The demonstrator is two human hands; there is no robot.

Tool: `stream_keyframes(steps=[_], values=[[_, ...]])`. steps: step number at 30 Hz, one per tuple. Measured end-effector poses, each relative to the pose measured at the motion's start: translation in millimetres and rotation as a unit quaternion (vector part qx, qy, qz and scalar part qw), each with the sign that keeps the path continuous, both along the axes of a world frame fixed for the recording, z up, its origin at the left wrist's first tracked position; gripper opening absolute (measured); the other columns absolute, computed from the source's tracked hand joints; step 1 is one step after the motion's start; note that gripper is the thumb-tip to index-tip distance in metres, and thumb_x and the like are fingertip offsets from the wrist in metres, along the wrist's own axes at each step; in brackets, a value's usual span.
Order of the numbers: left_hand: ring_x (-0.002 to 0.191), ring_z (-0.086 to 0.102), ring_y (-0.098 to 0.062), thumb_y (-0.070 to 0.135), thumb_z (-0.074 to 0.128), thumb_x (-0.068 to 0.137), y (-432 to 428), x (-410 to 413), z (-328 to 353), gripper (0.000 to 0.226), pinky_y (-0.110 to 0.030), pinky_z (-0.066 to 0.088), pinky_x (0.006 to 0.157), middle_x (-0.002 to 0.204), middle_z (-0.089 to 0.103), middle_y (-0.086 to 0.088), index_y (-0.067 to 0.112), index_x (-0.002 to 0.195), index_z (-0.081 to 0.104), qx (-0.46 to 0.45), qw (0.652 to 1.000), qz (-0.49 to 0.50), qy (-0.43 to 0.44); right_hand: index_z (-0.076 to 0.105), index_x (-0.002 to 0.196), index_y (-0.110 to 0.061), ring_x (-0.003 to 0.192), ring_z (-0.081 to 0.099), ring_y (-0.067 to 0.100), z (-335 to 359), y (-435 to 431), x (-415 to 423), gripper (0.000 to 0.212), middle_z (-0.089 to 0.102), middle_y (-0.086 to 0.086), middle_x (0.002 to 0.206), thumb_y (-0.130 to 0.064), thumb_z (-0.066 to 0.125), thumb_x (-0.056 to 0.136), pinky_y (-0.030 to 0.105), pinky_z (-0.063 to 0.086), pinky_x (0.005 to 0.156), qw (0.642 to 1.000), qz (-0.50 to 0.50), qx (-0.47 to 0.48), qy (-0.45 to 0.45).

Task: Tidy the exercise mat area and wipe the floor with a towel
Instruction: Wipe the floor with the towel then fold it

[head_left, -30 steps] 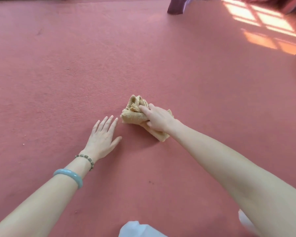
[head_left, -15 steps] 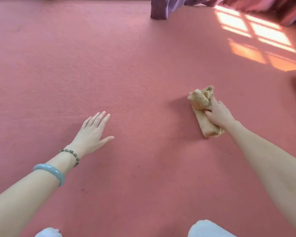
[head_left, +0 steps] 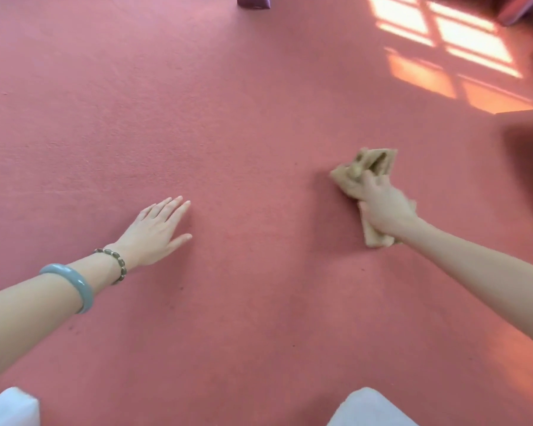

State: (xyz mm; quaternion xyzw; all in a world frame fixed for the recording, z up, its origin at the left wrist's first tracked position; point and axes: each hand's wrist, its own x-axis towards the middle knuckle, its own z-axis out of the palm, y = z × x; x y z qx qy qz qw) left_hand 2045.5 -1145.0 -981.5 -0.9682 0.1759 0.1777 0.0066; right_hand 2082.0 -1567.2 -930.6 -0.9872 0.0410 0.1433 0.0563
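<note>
Free room vs. obstacles. Floor [head_left: 259,118]: wide lane of bare carpet betw. the left hand [head_left: 154,232], flat on the carpet, and the right hand [head_left: 385,210], which grips the towel [head_left: 345,176]. Far side bare up to a purple cloth [head_left: 253,1] at top edge. Obstacles: white-clad knees [head_left: 370,410] at near edge, l. & r.; dark blurred shape [head_left: 530,167] r. of towel, identity unclear.

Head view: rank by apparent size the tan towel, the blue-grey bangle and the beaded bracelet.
1. Crumpled tan cloth towel, gripped by the right hand.
2. Smooth blue-grey bangle, nearer the camera, which inflates it.
3. Thin brown beaded bracelet.
</note>
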Motion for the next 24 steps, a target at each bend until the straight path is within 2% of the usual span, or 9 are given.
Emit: stream_keyframes(steps=[3, 5, 8, 10, 12, 14, 17, 20, 24], values=[[0.145, 0.011, -0.022, 0.053, 0.030, 0.093, -6, -2, -2, 0.071, -0.036, 0.011, 0.116, 0.157, 0.013, -0.006, 0.015, 0.150, 0.010, 0.025, 0.999, -0.029, 0.006, 0.037, 0.122, -0.010, 0.104, 0.056, 0.040, 1, 62, -32, 0.034, 0.044, 0.018, 0.121, -0.009, 0.044, 0.089, 0.042, 0.035, 0.063, 0.995, 0.093, 0.025, 0.031], [0.144, 0.017, -0.023, 0.058, 0.022, 0.091, -11, -3, -1, 0.073, -0.037, 0.015, 0.115, 0.156, 0.019, -0.008, 0.014, 0.149, 0.015, 0.027, 0.999, -0.046, 0.002, 0.034, 0.127, -0.011, 0.111, 0.053, 0.038, -4, 102, -55, 0.039, 0.039, 0.017, 0.129, -0.008, 0.042, 0.089, 0.045, 0.043, 0.074, 0.985, 0.143, 0.076, 0.059], [0.142, 0.025, -0.026, 0.061, 0.014, 0.085, -20, -2, 0, 0.080, -0.040, 0.021, 0.113, 0.153, 0.027, -0.011, 0.011, 0.147, 0.024, 0.029, 0.998, -0.055, 0.013, 0.030, 0.128, -0.013, 0.124, 0.042, 0.040, -11, 154, -97, 0.041, 0.022, 0.016, 0.144, -0.006, 0.038, 0.088, 0.061, 0.042, 0.087, 0.952, 0.225, 0.170, 0.115], [0.141, 0.027, -0.028, 0.060, 0.015, 0.084, -25, -2, -2, 0.082, -0.041, 0.023, 0.113, 0.152, 0.028, -0.013, 0.010, 0.146, 0.026, 0.017, 0.999, -0.044, 0.015, 0.030, 0.130, -0.011, 0.120, 0.045, 0.043, -11, 180, -127, 0.044, 0.030, 0.020, 0.137, -0.004, 0.040, 0.087, 0.058, 0.044, 0.083, 0.919, 0.316, 0.190, 0.143], [0.143, 0.022, -0.026, 0.059, 0.023, 0.089, -28, -4, -5, 0.076, -0.041, 0.021, 0.114, 0.154, 0.023, -0.011, 0.011, 0.148, 0.022, 0.013, 0.999, -0.030, 0.012, 0.031, 0.134, -0.007, 0.106, 0.051, 0.043, -7, 187, -148, 0.049, 0.040, 0.022, 0.124, -0.003, 0.045, 0.087, 0.050, 0.044, 0.071, 0.882, 0.399, 0.193, 0.160], [0.144, 0.017, -0.025, 0.057, 0.027, 0.091, -30, -6, -8, 0.073, -0.040, 0.019, 0.115, 0.155, 0.020, -0.010, 0.013, 0.149, 0.019, 0.011, 1.000, -0.018, 0.016, 0.033, 0.133, -0.014, 0.097, 0.055, 0.039, -6, 170, -147, 0.049, 0.044, 0.018, 0.117, -0.007, 0.047, 0.087, 0.045, 0.039, 0.063, 0.874, 0.423, 0.189, 0.146], [0.143, 0.021, -0.026, 0.062, 0.014, 0.084, -28, -8, -8, 0.081, -0.042, 0.023, 0.113, 0.155, 0.023, -0.010, 0.013, 0.148, 0.022, 0.005, 1.000, -0.008, 0.020, 0.027, 0.137, -0.032, 0.107, 0.054, 0.033, -17, 110, -116, 0.054, 0.044, 0.008, 0.120, -0.023, 0.048, 0.088, 0.048, 0.047, 0.074, 0.927, 0.289, 0.195, 0.139], [0.143, 0.020, -0.026, 0.064, 0.016, 0.087, -24, -7, -8, 0.079, -0.042, 0.022, 0.114, 0.155, 0.022, -0.010, 0.014, 0.148, 0.021, 0.003, 1.000, -0.010, 0.017, 0.017, 0.143, -0.036, 0.106, 0.056, 0.035, -26, 13, -77, 0.068, 0.051, 0.009, 0.118, -0.030, 0.044, 0.082, 0.047, 0.049, 0.086, 0.969, 0.120, 0.185, 0.111], [0.144, 0.016, -0.025, 0.054, 0.032, 0.090, -26, -8, -7, 0.072, -0.042, 0.019, 0.115, 0.156, 0.019, -0.009, 0.015, 0.149, 0.019, -0.003, 1.000, -0.005, 0.018, 0.031, 0.137, -0.016, 0.105, 0.054, 0.043, -23, -102, -53, 0.054, 0.053, 0.023, 0.116, -0.020, 0.047, 0.085, 0.048, 0.046, 0.087, 0.997, -0.020, 0.076, 0.019]])
